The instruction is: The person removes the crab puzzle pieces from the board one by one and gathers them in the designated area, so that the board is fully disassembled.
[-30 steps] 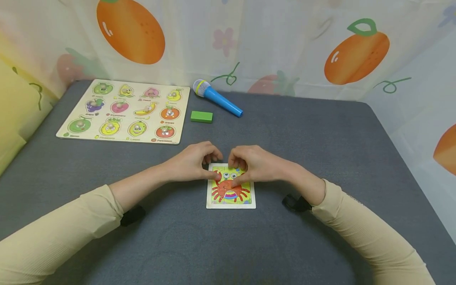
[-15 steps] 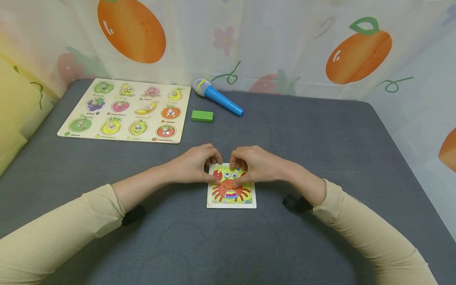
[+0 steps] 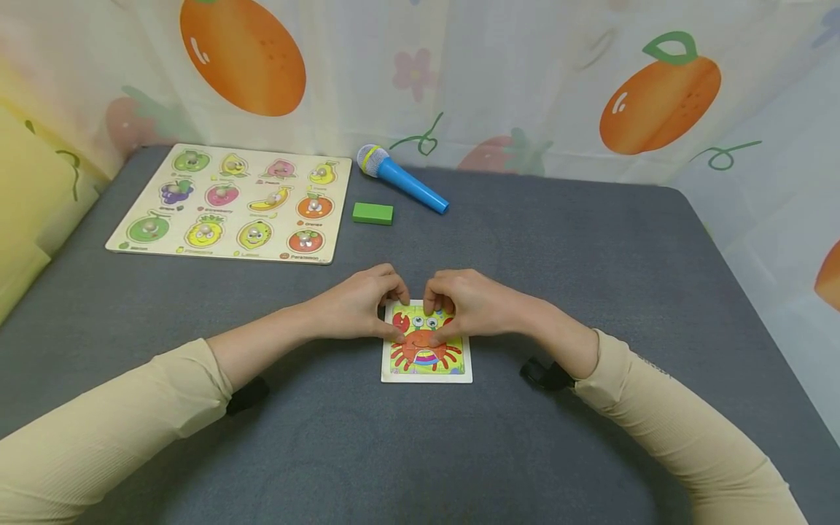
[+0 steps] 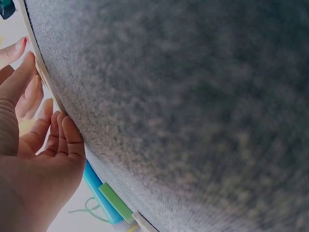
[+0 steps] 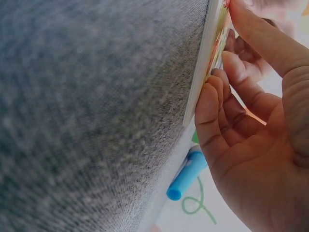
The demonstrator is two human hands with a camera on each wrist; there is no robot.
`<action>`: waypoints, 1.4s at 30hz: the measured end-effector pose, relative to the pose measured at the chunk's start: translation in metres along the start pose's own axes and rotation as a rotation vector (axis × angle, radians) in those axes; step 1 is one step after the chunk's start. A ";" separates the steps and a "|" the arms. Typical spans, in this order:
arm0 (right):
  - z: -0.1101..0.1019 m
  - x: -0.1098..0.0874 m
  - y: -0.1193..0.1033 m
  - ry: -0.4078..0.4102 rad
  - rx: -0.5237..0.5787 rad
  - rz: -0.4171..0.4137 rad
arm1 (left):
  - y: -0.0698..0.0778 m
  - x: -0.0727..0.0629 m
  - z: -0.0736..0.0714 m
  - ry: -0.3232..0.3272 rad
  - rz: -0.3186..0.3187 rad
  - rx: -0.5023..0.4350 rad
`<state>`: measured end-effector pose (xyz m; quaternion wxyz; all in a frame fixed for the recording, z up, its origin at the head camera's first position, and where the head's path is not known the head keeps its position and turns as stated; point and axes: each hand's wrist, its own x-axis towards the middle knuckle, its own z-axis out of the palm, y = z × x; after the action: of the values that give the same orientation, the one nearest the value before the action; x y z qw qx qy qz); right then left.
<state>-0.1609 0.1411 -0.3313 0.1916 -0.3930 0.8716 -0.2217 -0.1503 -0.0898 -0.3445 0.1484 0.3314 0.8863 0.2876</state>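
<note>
A small crab jigsaw puzzle (image 3: 426, 361) in a white frame lies flat on the dark grey table, its picture a red-orange crab on yellow. My left hand (image 3: 357, 305) is over its upper left, thumb on the picture near the claw and bent fingertips at the top edge. From the other side my right hand (image 3: 482, 305) rests its thumb on the crab's body, with bent fingertips by the upper border. In the left wrist view the left fingers (image 4: 72, 137) meet the board's edge. The right fingers (image 5: 208, 108) touch the board's rim in the right wrist view.
A wooden fruit knob puzzle (image 3: 249, 171) lies at the back left. Beside it are a blue toy microphone (image 3: 410, 186) and a green block (image 3: 372, 214). A fruit-printed curtain (image 3: 499, 80) hangs behind the table's far edge.
The left thumb and fingers have shifted very slightly down over the puzzle since one second ago. Otherwise both hands hold almost the same pose, and the crab puzzle stays in place.
</note>
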 end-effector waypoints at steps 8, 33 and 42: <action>-0.001 0.000 0.000 -0.005 -0.009 -0.004 | 0.003 0.000 0.001 0.008 0.002 0.034; 0.000 0.001 -0.002 -0.015 -0.020 -0.023 | 0.002 0.001 0.000 -0.016 -0.009 0.014; -0.001 0.001 -0.003 -0.020 -0.019 -0.013 | 0.005 0.001 0.001 -0.017 0.012 -0.005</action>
<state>-0.1599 0.1389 -0.3292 0.1954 -0.4027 0.8691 -0.2107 -0.1483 -0.0852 -0.3424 0.1550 0.3390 0.8822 0.2877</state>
